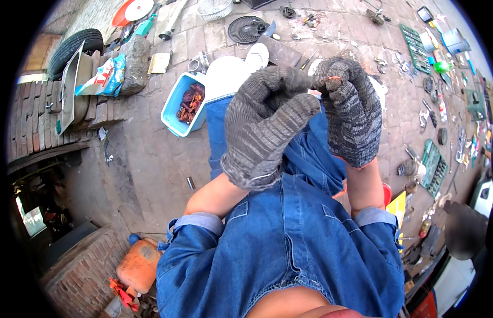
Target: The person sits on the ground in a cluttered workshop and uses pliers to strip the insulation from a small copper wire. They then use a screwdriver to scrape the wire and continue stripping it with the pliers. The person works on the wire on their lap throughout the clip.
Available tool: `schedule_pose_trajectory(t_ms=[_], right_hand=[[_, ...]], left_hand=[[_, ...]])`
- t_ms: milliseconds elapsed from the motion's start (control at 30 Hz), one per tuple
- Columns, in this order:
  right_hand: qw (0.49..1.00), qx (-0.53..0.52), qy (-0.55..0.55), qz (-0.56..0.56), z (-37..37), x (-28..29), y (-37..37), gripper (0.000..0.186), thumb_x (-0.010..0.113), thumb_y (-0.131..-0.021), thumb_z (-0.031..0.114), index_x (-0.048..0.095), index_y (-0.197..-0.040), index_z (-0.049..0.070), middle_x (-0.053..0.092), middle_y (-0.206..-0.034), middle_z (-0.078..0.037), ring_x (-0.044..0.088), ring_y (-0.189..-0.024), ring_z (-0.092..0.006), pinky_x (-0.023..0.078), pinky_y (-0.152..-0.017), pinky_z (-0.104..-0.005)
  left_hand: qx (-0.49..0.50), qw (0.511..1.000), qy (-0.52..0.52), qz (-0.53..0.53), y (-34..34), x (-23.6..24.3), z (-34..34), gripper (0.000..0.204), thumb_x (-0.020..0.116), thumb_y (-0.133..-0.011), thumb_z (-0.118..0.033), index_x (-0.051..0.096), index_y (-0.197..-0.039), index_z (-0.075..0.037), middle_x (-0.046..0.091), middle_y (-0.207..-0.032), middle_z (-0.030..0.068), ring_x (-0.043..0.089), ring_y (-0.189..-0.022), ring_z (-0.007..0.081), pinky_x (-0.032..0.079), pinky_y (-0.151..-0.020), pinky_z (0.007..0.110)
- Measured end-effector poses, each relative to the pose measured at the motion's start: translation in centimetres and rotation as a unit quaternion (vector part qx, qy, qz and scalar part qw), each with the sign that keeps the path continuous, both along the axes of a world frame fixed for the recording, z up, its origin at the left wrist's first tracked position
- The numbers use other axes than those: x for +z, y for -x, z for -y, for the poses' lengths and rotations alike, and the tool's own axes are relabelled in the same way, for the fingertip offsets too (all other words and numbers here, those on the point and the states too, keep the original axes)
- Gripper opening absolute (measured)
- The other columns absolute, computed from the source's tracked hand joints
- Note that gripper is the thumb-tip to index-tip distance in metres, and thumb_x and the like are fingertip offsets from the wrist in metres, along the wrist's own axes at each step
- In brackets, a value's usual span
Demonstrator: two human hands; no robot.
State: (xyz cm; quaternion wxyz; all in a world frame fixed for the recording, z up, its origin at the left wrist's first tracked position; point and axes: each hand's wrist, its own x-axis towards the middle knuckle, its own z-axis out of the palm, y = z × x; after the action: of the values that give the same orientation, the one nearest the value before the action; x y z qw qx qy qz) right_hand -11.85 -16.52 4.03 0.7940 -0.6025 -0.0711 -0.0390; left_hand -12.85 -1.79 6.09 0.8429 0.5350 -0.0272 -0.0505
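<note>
Both of my hands wear grey knitted work gloves and are raised close together in front of my legs. My left hand (257,132) is curled, its thumb and fingertips drawn together toward the right glove. Folded fingers close my right hand (355,114), with orange stitching showing at the fingertips. The fingertips of the two gloves nearly meet. Whatever is pinched there, if anything, is too small or hidden to make out. Below the hands are blue denim clothes (310,159). Left of my legs stands a light blue tub (169,108) holding reddish-brown pieces (192,100).
A round black grille (247,29) and a dark flat plate (280,53) lie ahead on the brick paving. Green tool cases (415,47) and scattered tools are on the right. At left are a tyre (71,47) and a stone block (134,63). An orange container (139,265) stands lower left.
</note>
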Motion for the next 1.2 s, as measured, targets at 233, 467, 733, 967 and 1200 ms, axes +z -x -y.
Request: schedule_pose_trajectory(t_ms=[233,467,733,967,1200], right_hand=[[0.978,-0.036,0.201,0.039,0.3,-1.8,0.6,0.035,0.059,-0.075,-0.002,0.055,-0.109,0.004,0.059,-0.102,-0.017,0.058,-0.096,-0.0318,0.048,-0.082,-0.0361],[0.980,-0.004,0.201,-0.005,-0.1,-3.2,0.8,0.042,0.063,-0.071,-0.005,0.056,-0.111,0.008,0.058,-0.108,-0.017,0.057,-0.100,-0.0339,0.046,-0.086,-0.0409],[0.968,0.007,0.250,-0.021,0.4,-2.8,1.0,0.038,0.064,-0.069,-0.001,0.058,-0.106,0.008,0.058,-0.107,-0.015,0.057,-0.100,-0.0311,0.046,-0.085,-0.0390],[0.930,0.175,-0.271,-0.174,-0.4,-1.7,0.0,0.018,0.061,-0.082,0.012,0.058,-0.098,0.004,0.059,-0.090,-0.007,0.056,-0.085,-0.0181,0.047,-0.077,-0.0307],[0.990,0.105,-0.001,-0.091,-0.4,-1.8,0.2,0.024,0.060,-0.077,0.005,0.058,-0.101,0.002,0.058,-0.095,-0.012,0.057,-0.089,-0.0240,0.047,-0.079,-0.0339]], left_hand=[[0.106,0.959,-0.201,0.169,-0.8,-1.2,0.6,0.020,0.070,-0.076,-0.012,0.064,-0.093,-0.006,0.063,-0.090,0.0057,0.057,-0.074,0.0122,0.046,-0.064,0.025],[0.130,0.885,-0.329,0.302,-1.3,-0.2,0.1,0.020,0.071,-0.071,-0.015,0.068,-0.090,-0.009,0.064,-0.082,0.0061,0.058,-0.076,0.0216,0.047,-0.064,0.031],[0.036,0.987,-0.121,0.097,-1.0,-0.1,-0.5,0.016,0.066,-0.078,-0.014,0.066,-0.089,-0.003,0.064,-0.074,0.0038,0.052,-0.058,0.0081,0.042,-0.053,0.023],[-0.043,0.999,-0.016,-0.022,-2.1,-0.6,-1.4,0.017,0.059,-0.084,-0.015,0.064,-0.091,0.000,0.058,-0.067,-0.0001,0.044,-0.051,0.0037,0.034,-0.046,0.017],[-0.002,0.997,-0.060,-0.040,-2.4,-0.9,-1.7,0.020,0.057,-0.086,-0.015,0.062,-0.099,-0.001,0.061,-0.077,0.0010,0.050,-0.061,0.0036,0.040,-0.053,0.018]])
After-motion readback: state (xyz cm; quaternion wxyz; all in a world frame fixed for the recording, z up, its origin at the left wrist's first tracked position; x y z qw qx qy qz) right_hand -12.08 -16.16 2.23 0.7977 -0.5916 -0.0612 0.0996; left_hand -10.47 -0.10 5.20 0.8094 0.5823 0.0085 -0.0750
